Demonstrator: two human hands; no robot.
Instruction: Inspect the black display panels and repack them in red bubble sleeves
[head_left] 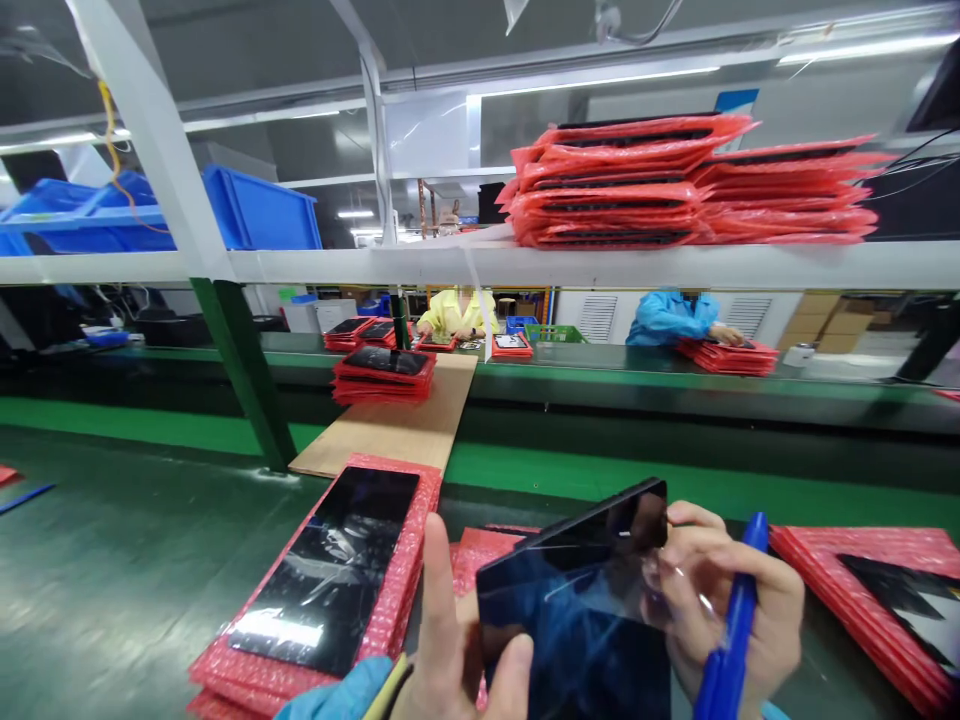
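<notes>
A glossy black tablet screen (581,600) is held up at a tilt in front of me. My left hand (461,650) grips its left edge, thumb on the face and index finger pointing up. At its right edge, the fingertips of my right hand (739,590) are pinched against the screen; whether they hold a film there is unclear. A blue pen (739,625) is tucked in that same hand. Left of my hands, another black screen (334,560) lies on stacked red bubble-wrap sleeves (262,685).
At right lies a stack of red sleeves (832,600) with a dark panel. A wooden board (405,425) bridges to the opposite bench, carrying more wrapped screens (384,375). Overhead, a shelf (420,266) bears red stacks and blue bins (259,210). Two people work opposite.
</notes>
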